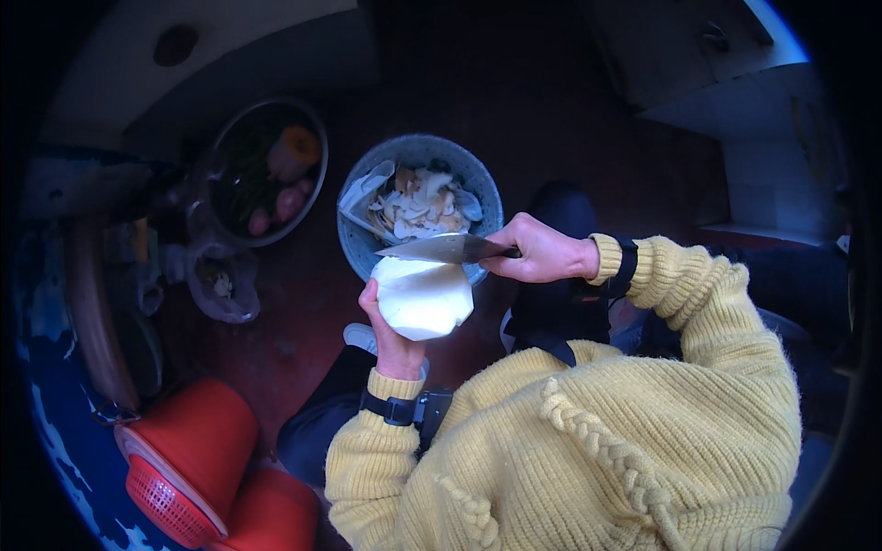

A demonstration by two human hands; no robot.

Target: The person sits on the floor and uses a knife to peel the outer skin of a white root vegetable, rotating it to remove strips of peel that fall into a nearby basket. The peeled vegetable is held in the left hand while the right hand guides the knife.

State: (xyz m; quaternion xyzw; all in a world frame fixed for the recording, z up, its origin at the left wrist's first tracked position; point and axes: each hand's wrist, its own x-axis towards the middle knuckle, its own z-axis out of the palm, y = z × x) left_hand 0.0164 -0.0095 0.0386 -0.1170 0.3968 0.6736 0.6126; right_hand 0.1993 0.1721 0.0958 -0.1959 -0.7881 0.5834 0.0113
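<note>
My left hand [397,354] cups a large white peeled vegetable [424,298] from below and the left side; its exact kind is not plain. A kitchen knife [436,248] is in my right hand [544,250], its fingers closed round the dark handle. The blade points left and lies along the vegetable's far edge. Both are over the near rim of a grey-blue bucket [418,147]. Inside that bucket lies a heap of pale and brownish peelings [427,207], with a crumpled whitish plastic piece [365,195] at its left side.
Left of the bucket, a clear bowl [322,151] holds greens, pinkish roundish vegetables and an orange-fleshed piece [292,151]. A plastic bag [225,285] rests nearer. Red tubs [207,441] and a red colander [163,500] stand at lower left. Pale cabinets [753,129] line the right.
</note>
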